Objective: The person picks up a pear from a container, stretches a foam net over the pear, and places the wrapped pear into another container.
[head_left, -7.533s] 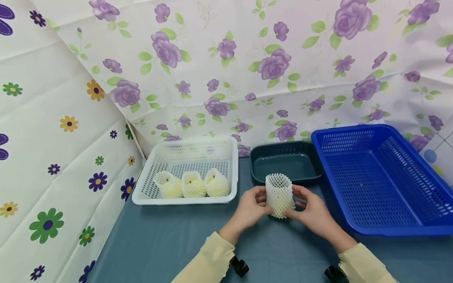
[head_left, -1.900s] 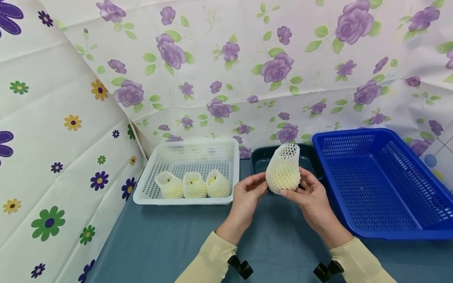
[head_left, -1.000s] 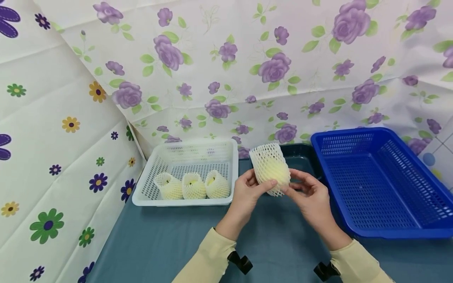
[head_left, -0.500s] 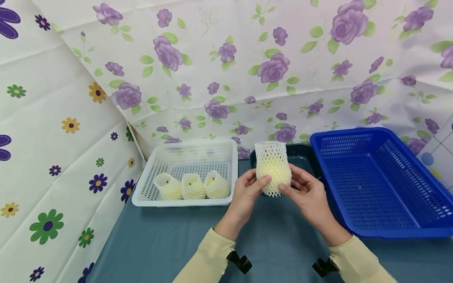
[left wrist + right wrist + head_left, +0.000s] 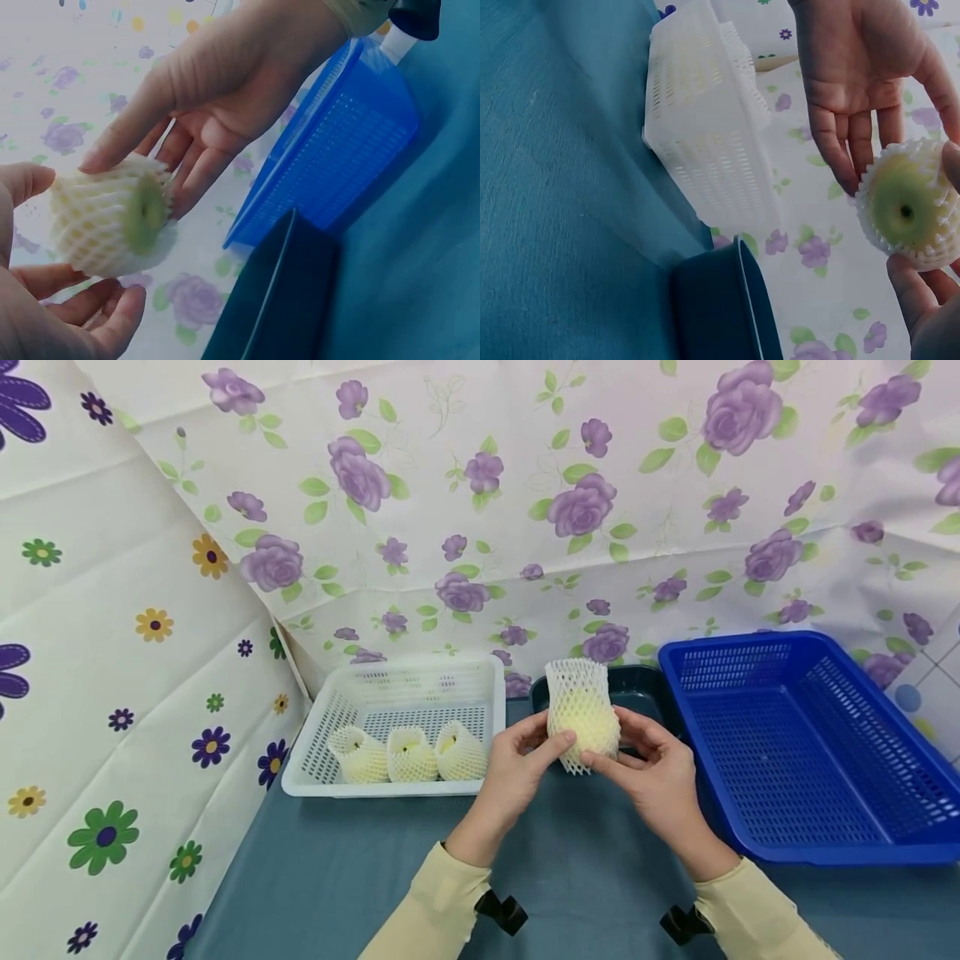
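Both hands hold a pale yellow-green fruit in a white foam net sleeve (image 5: 584, 718) in the head view, raised in front of the dark green tub (image 5: 637, 687). My left hand (image 5: 521, 760) grips its left side with the thumb across the front, and my right hand (image 5: 652, 768) grips the right side. The net's upper end stands above the fruit as a loose tube. From below, the right wrist view shows the fruit's bare end (image 5: 906, 202), with a small dark centre, framed by the net's edge.
A white basket (image 5: 393, 789) at the left holds three netted fruits (image 5: 412, 756) in a row, with stems showing. To the right stands a large blue basket (image 5: 787, 760), touching or close to the tub. A flowered sheet (image 5: 480, 527) hangs behind the blue-green table covering (image 5: 360, 860).
Since the first frame the netted fruit has come up towards me. It tilted right, then left, and is now nearly upright. Over the last half second it has barely shifted.
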The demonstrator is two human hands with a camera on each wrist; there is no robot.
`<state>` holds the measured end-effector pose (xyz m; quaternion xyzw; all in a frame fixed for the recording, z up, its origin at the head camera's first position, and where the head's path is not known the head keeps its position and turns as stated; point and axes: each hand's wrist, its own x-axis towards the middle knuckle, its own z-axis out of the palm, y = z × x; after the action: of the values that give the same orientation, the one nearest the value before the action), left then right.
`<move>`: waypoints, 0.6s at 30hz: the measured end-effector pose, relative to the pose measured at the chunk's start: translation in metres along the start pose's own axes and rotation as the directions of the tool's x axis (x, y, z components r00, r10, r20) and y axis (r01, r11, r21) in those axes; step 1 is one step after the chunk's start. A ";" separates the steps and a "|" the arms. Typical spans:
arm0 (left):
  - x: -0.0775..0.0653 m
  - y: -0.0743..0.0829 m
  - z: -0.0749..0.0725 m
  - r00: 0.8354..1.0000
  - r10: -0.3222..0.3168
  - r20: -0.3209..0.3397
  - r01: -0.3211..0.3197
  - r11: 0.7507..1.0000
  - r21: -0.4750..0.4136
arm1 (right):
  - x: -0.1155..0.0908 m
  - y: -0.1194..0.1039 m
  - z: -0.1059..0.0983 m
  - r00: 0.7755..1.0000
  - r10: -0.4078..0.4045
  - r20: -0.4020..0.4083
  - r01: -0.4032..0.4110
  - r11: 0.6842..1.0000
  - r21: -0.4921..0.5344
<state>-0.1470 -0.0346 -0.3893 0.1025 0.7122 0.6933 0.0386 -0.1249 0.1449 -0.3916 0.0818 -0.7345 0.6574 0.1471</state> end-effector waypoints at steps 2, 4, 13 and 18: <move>0.000 0.003 -0.002 0.999 -0.015 0.028 0.014 1.000 0.025 | 0.000 0.000 0.001 1.000 -0.020 0.004 0.020 1.000 -0.005; 0.000 0.006 -0.004 0.997 -0.049 0.057 0.048 0.999 0.022 | 0.000 0.000 0.002 0.999 -0.047 0.011 0.047 0.999 -0.006; -0.006 0.034 -0.009 0.988 -0.143 0.057 0.136 0.984 0.111 | -0.003 -0.005 0.012 0.988 -0.151 0.027 0.152 0.984 -0.091; -0.009 0.046 -0.013 0.989 -0.134 0.059 0.124 0.980 0.153 | -0.004 -0.006 0.019 0.980 -0.199 0.023 0.200 0.968 -0.148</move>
<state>-0.1370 -0.0484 -0.3438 0.0824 0.7653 0.6304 0.1004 -0.1208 0.1251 -0.3890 0.1467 -0.7705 0.5818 0.2154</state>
